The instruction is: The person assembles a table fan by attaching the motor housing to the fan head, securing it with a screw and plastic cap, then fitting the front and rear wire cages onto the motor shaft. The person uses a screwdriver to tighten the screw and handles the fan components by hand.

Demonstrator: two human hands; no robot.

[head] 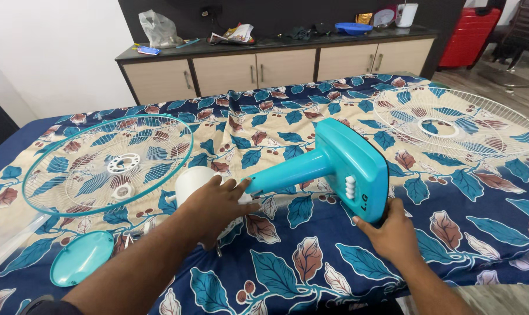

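While the teal fan body lies on its side near the middle of the leaf-print cloth, I hold it at both ends. My right hand is closed around the lower edge of its broad base, just under the row of white buttons. My left hand lies spread, fingers wide, over the white motor housing where the teal neck meets it, pressing on it rather than gripping. The near edge of the surface runs close under my right wrist, with bare floor showing beyond it.

To my left, one wire grille with a teal rim rests tilted, its edge just beside the white housing; a small round teal cap lies below it near the edge. To my right, a white wire grille lies flat, well apart from the base, reaching close to the far right edge. Between the two grilles the cloth is open. Behind stands a low cabinet with clutter on top
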